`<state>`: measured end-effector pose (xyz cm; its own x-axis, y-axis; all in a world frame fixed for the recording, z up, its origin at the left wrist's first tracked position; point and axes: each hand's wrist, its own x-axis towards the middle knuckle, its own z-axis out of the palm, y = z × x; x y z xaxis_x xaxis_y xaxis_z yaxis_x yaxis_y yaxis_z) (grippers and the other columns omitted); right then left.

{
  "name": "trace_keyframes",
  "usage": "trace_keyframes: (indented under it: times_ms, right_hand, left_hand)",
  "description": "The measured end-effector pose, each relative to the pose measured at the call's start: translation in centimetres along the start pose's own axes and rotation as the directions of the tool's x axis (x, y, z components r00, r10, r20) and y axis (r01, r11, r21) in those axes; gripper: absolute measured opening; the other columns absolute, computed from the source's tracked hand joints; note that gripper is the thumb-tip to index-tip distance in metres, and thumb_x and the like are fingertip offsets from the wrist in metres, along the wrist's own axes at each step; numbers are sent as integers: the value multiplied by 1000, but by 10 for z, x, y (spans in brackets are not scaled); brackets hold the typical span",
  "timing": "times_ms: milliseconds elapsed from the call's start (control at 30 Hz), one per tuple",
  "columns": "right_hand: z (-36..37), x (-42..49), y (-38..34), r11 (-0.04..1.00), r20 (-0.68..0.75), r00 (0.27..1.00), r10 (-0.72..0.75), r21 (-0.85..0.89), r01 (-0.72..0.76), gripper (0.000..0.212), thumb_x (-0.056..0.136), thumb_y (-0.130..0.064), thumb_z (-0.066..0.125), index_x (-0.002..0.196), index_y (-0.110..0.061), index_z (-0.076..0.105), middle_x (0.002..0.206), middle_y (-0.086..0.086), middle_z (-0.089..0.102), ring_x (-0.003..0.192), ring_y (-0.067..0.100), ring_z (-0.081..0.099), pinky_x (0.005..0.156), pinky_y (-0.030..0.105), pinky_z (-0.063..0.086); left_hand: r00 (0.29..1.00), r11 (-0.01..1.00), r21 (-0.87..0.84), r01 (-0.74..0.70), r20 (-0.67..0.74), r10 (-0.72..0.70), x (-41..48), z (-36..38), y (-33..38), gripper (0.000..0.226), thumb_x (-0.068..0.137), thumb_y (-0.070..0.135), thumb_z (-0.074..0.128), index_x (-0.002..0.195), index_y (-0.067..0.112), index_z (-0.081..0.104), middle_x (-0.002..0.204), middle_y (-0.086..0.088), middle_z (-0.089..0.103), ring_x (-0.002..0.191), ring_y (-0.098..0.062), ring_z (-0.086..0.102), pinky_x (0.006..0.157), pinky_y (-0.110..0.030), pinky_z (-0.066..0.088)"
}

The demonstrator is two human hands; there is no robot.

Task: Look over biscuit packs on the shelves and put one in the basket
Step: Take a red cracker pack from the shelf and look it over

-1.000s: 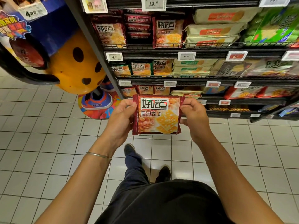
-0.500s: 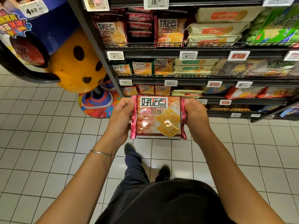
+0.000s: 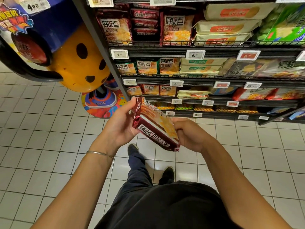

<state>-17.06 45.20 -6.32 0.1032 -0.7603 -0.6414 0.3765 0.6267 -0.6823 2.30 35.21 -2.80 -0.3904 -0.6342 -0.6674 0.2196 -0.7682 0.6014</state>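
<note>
Tilted pack [image 3: 155, 124] held at its ends, left hand [image 3: 122, 128] and right hand [image 3: 189, 134] each with grip closed on it — likely light, slippery film, brittle inside; hold edges, don't squeeze.

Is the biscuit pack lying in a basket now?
No, the left hand and the right hand hold the biscuit pack above the tiled floor.

White tiled floor [image 3: 41, 129] beneath a dark shelving rack [image 3: 156, 52] and orange spotted display [image 3: 74, 63]

Packed shelves [image 3: 206, 80] ahead — yellow display figure [image 3: 77, 63] crowds the left.
</note>
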Motion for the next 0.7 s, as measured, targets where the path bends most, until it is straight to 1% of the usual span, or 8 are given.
trace_keyframes:
  times_ms: [133,200,267,333,400,533,633,700]
  right_hand:
    - [15,6,7,985,-8,999,47,-168,-48,29,108,-11,42,129,-15,61,96,3,77,83,16,75,68,33,58]
    - [21,8,9,921,-38,997,-63,-387,44,32,105,-17,55,135,-27,55,121,-3,72,102,15,72,79,34,57]
    - [19,8,7,833,56,981,-185,-521,186,59,94,-12,72,142,-35,47,146,-10,54,133,13,56,100,38,52]
    - [12,5,4,848,212,958,-194,-454,272,89,81,-11,79,156,-32,35,157,-8,45,148,12,40,121,50,35]
    - [5,1,-1,906,334,930,-153,-328,267,104,73,-16,79,162,-28,26,162,-6,40,151,12,36,126,54,26]
    - [6,-2,-8,900,321,934,-158,-341,270,110,69,-38,81,162,-33,24,157,-7,48,146,13,44,120,55,38]
    - [13,3,-5,899,200,958,-204,-348,264,105,66,-46,82,158,-34,34,143,1,62,134,21,58,115,56,44]
    - [13,6,-3,923,147,964,-222,-287,257,99,66,-47,82,154,-32,40,139,4,65,130,25,62,114,56,46]
  left_hand:
    - [996,990,113,-86,6,86,0,10,1,30,99,32,66,117,9,64,108,-17,73,90,-26,74,95,-48,59]
    - [989,967,208,-146,-6,151,-1,13,2,20,101,30,65,110,12,66,106,-16,73,94,-27,70,101,-48,53]
    - [985,953,260,-156,-32,170,0,14,3,20,103,30,64,112,12,67,113,-18,71,104,-30,65,104,-50,51]
    - [984,951,267,-153,-48,172,2,14,4,21,103,31,64,111,12,68,115,-19,71,106,-31,64,95,-46,56]
    - [987,962,244,-124,-73,146,5,13,7,23,102,34,64,105,11,70,108,-17,74,102,-30,66,92,-45,57]
    - [995,997,61,-48,-85,53,11,11,6,30,101,38,65,100,10,75,96,-10,72,92,-18,61,111,-46,47]
    - [997,999,29,-46,-54,47,12,11,2,50,95,46,68,125,6,69,104,-9,66,86,-11,55,75,-24,58]
    - [996,980,188,-62,-50,73,11,11,0,64,87,58,70,134,14,66,94,1,73,78,-10,62,61,-21,55]
